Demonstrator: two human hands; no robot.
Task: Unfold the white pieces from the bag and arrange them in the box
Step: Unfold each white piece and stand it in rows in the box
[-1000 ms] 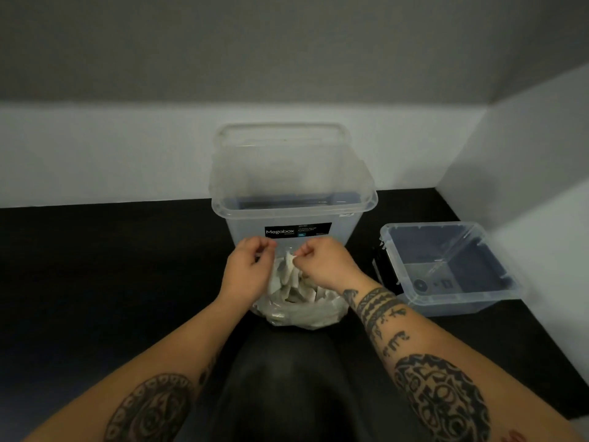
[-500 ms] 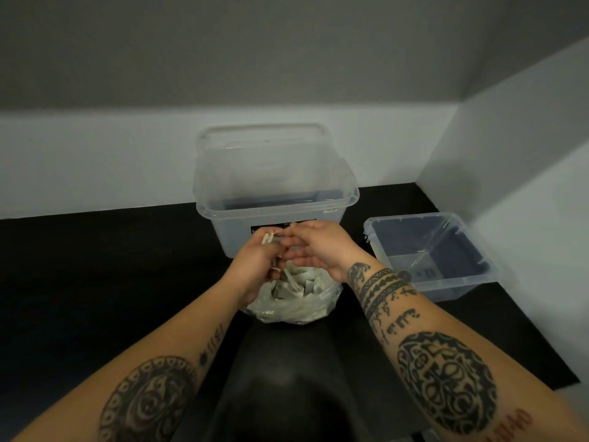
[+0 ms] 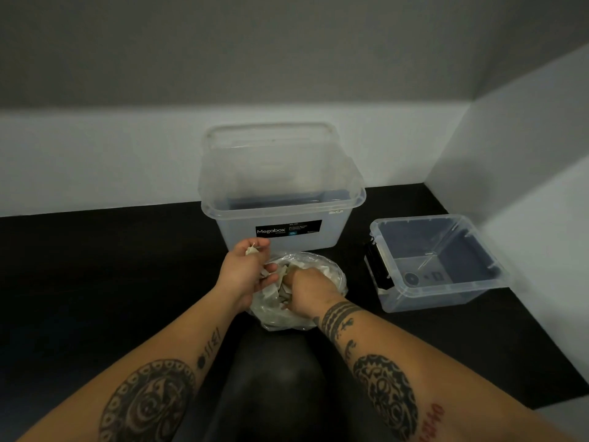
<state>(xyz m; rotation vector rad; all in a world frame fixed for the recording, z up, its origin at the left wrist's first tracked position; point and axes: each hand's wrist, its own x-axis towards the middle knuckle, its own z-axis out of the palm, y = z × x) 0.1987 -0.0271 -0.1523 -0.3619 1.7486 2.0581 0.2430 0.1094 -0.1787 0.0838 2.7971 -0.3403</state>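
My left hand [image 3: 245, 272] pinches a white piece [image 3: 251, 250] just before the large clear box [image 3: 334, 231]. My right hand [image 3: 309, 288] is sunk in the bag [image 3: 287, 320], fingers hidden; I cannot tell its grip.

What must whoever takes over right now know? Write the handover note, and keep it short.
Left hand: pinches a small white piece above the bag.
Right hand: fingers down among the pieces in the bag, grip hidden.
Large box behind the bag and small box to the right: no white pieces visible inside.
Done: nothing arranged that shows.
Left: unfold each piece and arrange it in the box.
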